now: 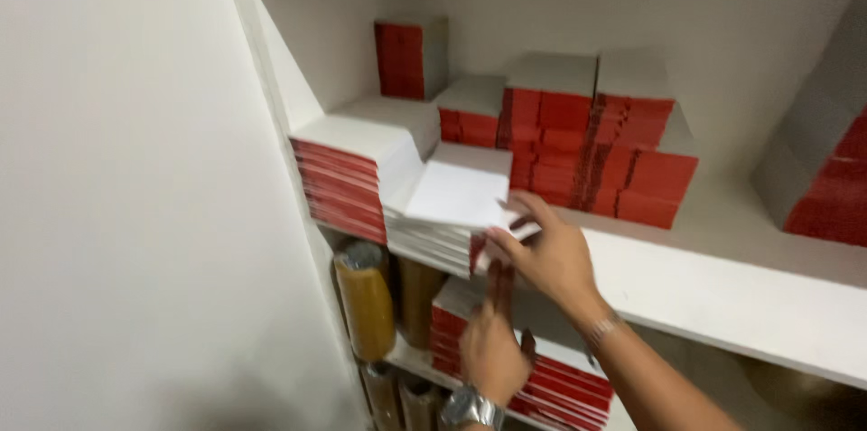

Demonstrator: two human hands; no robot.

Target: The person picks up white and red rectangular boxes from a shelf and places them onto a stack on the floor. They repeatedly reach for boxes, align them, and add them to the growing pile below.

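Red-edged white booklets fill the white shelf (722,300). My right hand (549,255) at centre pinches the corner of the low booklet pile (452,210) at the shelf's front edge. My left hand (492,354), at 6 o'clock, closes on a red strip (499,286) hanging under that pile. Taller red stacks (596,146) sit at 12 o'clock. Brown tape rolls (366,300) stand below at 8 o'clock.

Silver wristwatch (470,407), thin bracelet (602,330)
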